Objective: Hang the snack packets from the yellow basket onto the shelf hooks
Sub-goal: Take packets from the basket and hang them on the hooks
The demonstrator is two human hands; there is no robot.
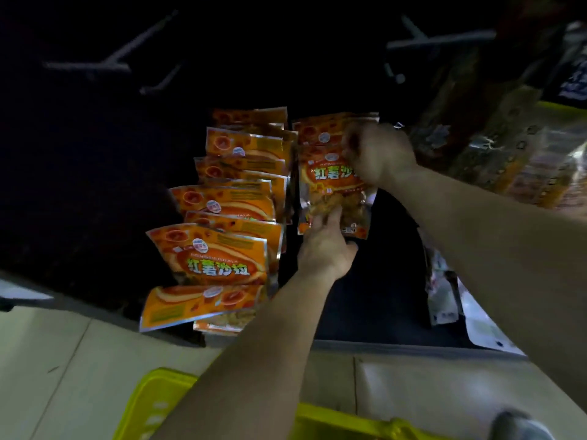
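Beyond the yellow plastic basket (152,404), your left hand (327,246), fingers nearly straight, props the glossy orange foil packet (330,182) from below; your right hand (378,154) pinches its top.

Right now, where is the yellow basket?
Head view, bottom edge, left of centre: the yellow basket sits on the floor below the orange packets, partly behind the left forearm.

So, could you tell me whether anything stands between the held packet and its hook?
Nothing visible does. The right hand pinches the packet by its top, the left hand touches its bottom, and another packet hangs just behind. The hook itself is hidden by the right hand.
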